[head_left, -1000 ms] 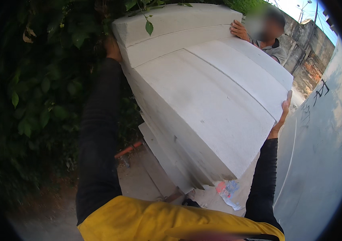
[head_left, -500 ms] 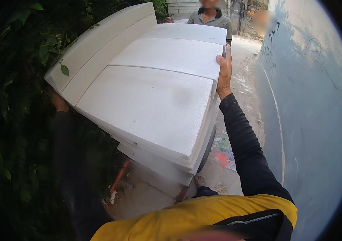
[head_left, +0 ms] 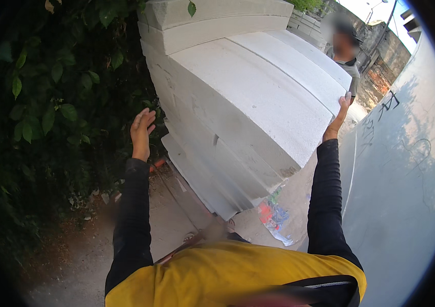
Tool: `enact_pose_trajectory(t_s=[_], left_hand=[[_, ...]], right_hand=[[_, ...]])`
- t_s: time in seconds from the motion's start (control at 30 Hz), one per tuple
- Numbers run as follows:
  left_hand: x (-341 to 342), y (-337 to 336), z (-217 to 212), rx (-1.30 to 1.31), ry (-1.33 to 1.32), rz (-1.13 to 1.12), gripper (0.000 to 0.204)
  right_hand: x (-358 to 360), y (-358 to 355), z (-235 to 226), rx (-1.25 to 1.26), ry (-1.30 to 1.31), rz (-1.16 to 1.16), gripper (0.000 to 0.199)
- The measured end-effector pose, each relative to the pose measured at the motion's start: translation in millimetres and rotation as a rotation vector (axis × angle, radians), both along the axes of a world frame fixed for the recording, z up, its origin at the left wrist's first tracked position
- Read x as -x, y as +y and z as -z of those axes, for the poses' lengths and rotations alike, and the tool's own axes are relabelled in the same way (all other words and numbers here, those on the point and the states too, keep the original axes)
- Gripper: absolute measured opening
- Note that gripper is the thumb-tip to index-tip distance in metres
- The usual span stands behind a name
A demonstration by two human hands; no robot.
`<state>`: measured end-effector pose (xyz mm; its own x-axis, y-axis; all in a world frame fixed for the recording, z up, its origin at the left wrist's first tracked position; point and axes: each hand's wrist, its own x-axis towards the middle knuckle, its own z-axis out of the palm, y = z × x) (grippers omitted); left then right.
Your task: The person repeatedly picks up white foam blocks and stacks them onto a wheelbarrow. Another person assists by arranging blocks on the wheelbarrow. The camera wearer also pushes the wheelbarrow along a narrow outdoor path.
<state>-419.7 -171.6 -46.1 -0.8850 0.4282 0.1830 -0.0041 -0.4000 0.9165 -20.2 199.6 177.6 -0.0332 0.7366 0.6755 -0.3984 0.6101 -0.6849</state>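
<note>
A tall stack of white lightweight concrete blocks (head_left: pixel 258 92) fills the middle, resting low down on a cart whose frame (head_left: pixel 184 189) partly shows. Two blocks (head_left: pixel 222 28) stand higher along its far left side. My right hand (head_left: pixel 337 118) lies along the stack's right edge, fingers stretched out and touching the blocks. Left of the stack, my left hand (head_left: pixel 141 134) is raised in the air, its fingers apart and nothing in it. A gap separates it from the blocks.
Dense green bushes (head_left: pixel 53 107) crowd the left side. A pale blue wall (head_left: pixel 396 153) runs along the right. Another person (head_left: pixel 348 64) stands beyond the stack at the far right. Crumpled colourful plastic (head_left: pixel 276 215) lies on the ground below the blocks.
My left hand has come away from the stack's left side and is now raised beside it. The stack appears farther right and turned in view; my right hand stays at its right edge.
</note>
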Motion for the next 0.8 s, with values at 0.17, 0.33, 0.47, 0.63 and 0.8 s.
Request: enact_pose_trajectory(t_s=[0.17,0.33,0.47,0.63,0.8], left_hand=[[-131.0,-87.8,201.1,0.194,-0.563,-0.113,0.041],[-262.2,-155.6,321.4,0.366,-0.681,-0.207,0.022],[-314.2,-190.0,367.5,0.403,-0.522,-0.202,0.021],[-288.1,-209.6,378.1,0.668,-0.366,-0.306,0.02],[-204.8,-195.3,347.6,0.63,-0.359,-0.205,0.024]], right_hand=[[-5.7,11.8,4.4,0.134,-0.031,-0.117,0.092],[-10.6,20.4,13.5,0.13,-0.122,-0.097,0.08],[-7.3,9.6,17.3,0.077,-0.164,-0.201,0.081],[-0.7,-11.0,10.2,0.149,-0.128,-0.085,0.08],[2.9,-16.5,0.4,0.142,0.063,-0.125,0.069]])
